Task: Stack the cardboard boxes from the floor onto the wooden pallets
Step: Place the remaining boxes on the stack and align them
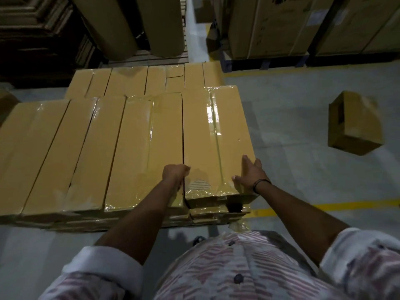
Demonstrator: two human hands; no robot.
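A person stood at the near end of a stack of boxes [86,148]. A long cardboard box [216,131] lay on top at its right side. The left hand [175,173] curled its fingers over the box's left edge. The right hand [249,172] lay flat, fingers straight, on the right edge. A smaller box [355,124] sat on the floor [292,169] to the right.

A button-front shirt [255,263], pale with rows of dull red broken stripes; dark round buttons [238,278] down its front; left sleeve [97,271] and right sleeve [363,254] rolled into thick white cuffs, forearms bare; a thin dark band [260,183] circles the wrist of the right hand [249,172].
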